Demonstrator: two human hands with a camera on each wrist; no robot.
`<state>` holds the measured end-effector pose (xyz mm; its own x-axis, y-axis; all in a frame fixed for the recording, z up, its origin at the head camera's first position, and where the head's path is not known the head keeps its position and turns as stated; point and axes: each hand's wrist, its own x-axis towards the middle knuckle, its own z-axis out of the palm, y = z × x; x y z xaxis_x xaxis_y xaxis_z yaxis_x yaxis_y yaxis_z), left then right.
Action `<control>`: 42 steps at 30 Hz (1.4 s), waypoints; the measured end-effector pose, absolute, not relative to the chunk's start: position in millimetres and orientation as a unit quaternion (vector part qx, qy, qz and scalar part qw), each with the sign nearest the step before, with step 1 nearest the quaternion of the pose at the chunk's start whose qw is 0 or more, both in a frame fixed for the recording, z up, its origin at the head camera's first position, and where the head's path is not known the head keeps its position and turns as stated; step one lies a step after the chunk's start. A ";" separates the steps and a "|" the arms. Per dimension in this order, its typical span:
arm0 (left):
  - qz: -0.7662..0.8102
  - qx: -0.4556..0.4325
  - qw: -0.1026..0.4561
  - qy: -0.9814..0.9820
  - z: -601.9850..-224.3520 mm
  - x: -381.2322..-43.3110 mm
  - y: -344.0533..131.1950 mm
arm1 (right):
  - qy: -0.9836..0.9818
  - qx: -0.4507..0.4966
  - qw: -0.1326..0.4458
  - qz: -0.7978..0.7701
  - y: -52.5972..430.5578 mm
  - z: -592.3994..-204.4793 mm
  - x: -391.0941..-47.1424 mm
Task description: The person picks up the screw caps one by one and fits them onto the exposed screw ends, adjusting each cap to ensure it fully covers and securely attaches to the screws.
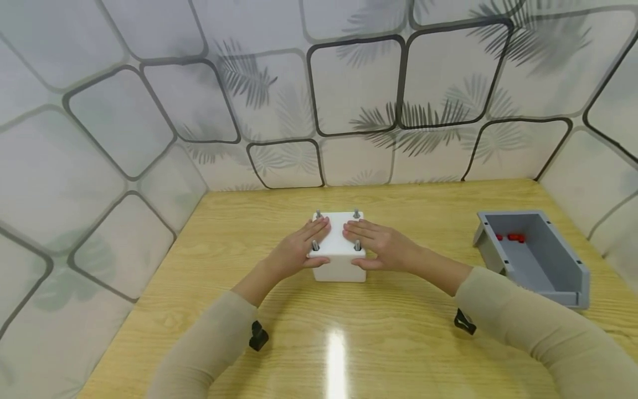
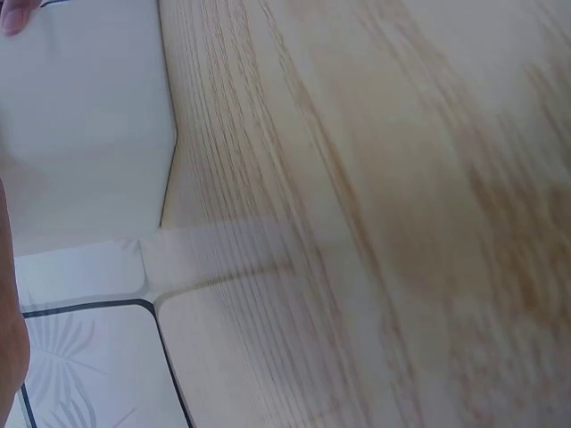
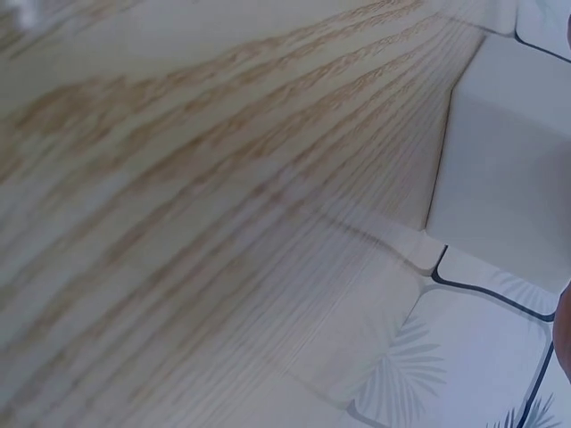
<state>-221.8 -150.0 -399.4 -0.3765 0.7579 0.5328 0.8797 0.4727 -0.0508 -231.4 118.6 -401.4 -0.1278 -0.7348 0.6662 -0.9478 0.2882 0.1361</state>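
Observation:
A white box-shaped block (image 1: 340,270) stands upright on the wooden table, with metal bolts (image 1: 357,245) sticking up near the corners of its top. My left hand (image 1: 300,248) lies with straight fingers on the left part of the top, its thumb along the front edge. Mirroring it, my right hand (image 1: 382,246) rests its straight fingers on the right part, thumb also at the front edge. In the left wrist view the block's side (image 2: 80,116) fills the upper left, with a fingertip (image 2: 13,18) at its top. The right wrist view has the block (image 3: 504,169) at the right edge.
A grey open bin (image 1: 530,260) sits on the right of the table, holding several small red pieces (image 1: 515,237). Patterned cloth walls (image 1: 359,88) stand behind and at both sides of the wooden table (image 1: 239,221). Black clips (image 1: 258,336) hang beneath the sleeves.

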 end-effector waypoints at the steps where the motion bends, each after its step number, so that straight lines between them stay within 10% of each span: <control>1: -0.123 -0.499 0.251 -0.820 -399.6 -221.6 -149.5 | -0.733 0.574 0.326 0.165 119.1 -401.6 -231.1; 42: -0.133 -0.499 0.256 -0.817 -405.4 -217.6 -128.6 | -0.742 0.559 0.325 0.179 138.9 -400.7 -216.3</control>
